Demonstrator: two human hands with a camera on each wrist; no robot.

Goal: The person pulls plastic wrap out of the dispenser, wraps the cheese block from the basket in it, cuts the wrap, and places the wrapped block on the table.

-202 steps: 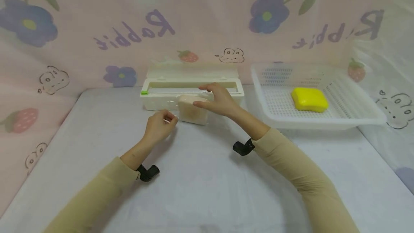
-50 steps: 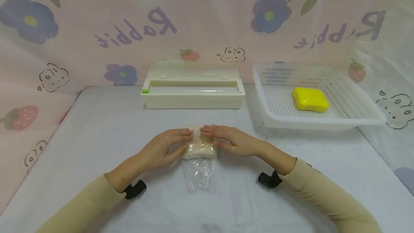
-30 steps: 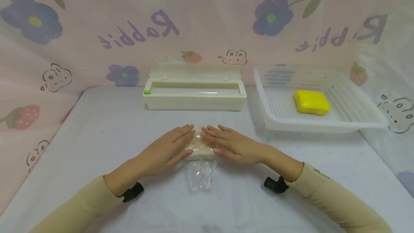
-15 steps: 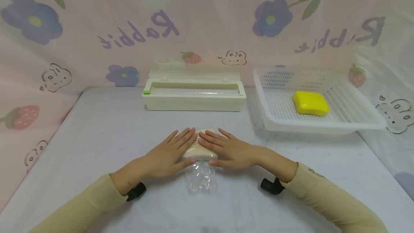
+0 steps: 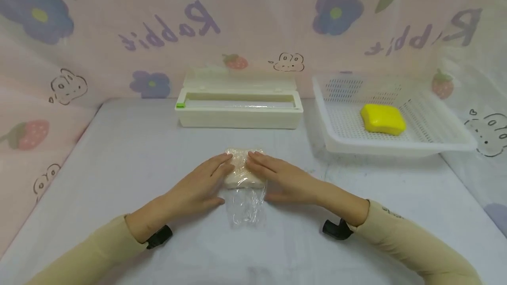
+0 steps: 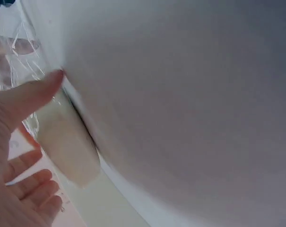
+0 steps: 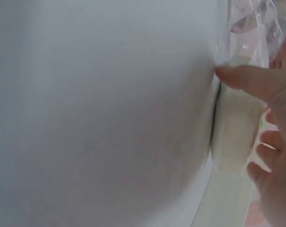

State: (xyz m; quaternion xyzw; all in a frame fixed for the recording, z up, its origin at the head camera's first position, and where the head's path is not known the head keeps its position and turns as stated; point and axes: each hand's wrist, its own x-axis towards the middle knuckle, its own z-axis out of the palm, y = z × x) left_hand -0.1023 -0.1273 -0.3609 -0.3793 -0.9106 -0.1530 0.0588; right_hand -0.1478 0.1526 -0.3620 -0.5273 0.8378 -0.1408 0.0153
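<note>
A cream-coloured rounded block [image 5: 240,175] lies on the table, covered in clear cling film, whose loose crinkled end [image 5: 245,208] stretches out on the near side. My left hand [image 5: 198,184] rests its fingertips on the block's left part, fingers fairly straight, thumb low beside the film. From the other side my right hand [image 5: 291,179] lays its fingers over the right part, its thumb down by the film's edge. In the left wrist view the block's side [image 6: 69,146] shows beyond the left thumb. The right wrist view shows its other side [image 7: 235,127] below the right thumb.
Behind the block stands a white cling film dispenser [image 5: 239,118], lid up, with a green slider [image 5: 180,105] at its left end. A white perforated basket [image 5: 400,146] at the right holds a yellow block [image 5: 382,118]. A printed cloth [image 5: 253,21] hangs behind the table.
The block stood against the dispenser at first; now it lies flat nearer, under film. Over the last second my fingers spread over its top, then drew back towards its sides.
</note>
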